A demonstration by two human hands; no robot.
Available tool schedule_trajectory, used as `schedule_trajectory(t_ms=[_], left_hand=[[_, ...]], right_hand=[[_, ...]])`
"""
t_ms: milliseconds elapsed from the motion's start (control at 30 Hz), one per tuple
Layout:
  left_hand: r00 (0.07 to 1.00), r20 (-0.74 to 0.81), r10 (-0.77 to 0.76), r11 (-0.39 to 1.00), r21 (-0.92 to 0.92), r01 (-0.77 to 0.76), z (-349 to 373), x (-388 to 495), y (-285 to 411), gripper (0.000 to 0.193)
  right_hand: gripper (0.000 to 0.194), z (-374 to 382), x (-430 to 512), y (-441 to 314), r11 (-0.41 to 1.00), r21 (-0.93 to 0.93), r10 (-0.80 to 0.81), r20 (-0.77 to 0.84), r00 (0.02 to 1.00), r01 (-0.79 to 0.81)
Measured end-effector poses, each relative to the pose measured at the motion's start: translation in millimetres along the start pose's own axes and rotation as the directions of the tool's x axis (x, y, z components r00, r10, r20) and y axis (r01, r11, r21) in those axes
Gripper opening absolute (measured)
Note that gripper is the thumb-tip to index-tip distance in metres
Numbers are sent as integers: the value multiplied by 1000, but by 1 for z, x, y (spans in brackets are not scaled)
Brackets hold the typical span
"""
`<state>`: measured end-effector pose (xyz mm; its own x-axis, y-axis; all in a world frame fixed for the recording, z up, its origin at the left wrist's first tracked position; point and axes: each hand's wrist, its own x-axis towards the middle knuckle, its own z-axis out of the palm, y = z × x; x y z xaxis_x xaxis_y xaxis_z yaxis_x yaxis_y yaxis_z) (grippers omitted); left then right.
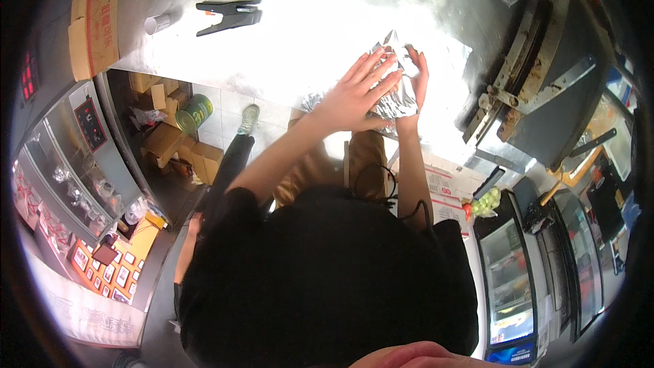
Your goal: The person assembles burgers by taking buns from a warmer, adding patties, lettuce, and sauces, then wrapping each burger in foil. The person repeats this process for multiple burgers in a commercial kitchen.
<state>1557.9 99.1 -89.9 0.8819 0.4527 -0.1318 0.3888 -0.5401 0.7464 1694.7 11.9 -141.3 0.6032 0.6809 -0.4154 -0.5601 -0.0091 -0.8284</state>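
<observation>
At the front edge of a brightly lit metal counter [296, 56], a crumpled aluminium foil bundle [400, 94] is between my two hands. My left hand [357, 89] lies over its left side with the fingers spread across the foil. Around its right side curls my right hand [418, 79], partly hidden behind the foil. What the foil encloses is hidden. A black stapler-like plier tool [230, 16] rests on the counter to the left, beside a small white cylinder [157, 24].
A cardboard box [95, 30] stands at the counter's left end. On the right is a large hinged metal appliance [552, 66]. Below the counter are several cartons and a green can [194, 113]. Another person's arm [188, 248] and shoe [249, 119] show at the left.
</observation>
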Motion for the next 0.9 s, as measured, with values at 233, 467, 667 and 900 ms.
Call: schedule_trajectory(t_ms=[233,467,667,900], left_hand=[[976,-95,198,949,-230,-215,2,32,-44,45],[690,-648,-323,806,-571,-158,-51,-53,-22,49],[340,-778,-528,848,-503,166,-118,-139,-98,24],[463,-776,-427,868,-495,-29,-144,-189,-177,25]], right_hand=[[79,3,-50,15,982,-187,22,-17,1000,-25],[52,162,-88,12,942,-277,-240,-149,959,192],[36,277,-109,86,901,-426,-56,82,995,86],[34,302,-100,168,808,-507,-173,285,943,302]])
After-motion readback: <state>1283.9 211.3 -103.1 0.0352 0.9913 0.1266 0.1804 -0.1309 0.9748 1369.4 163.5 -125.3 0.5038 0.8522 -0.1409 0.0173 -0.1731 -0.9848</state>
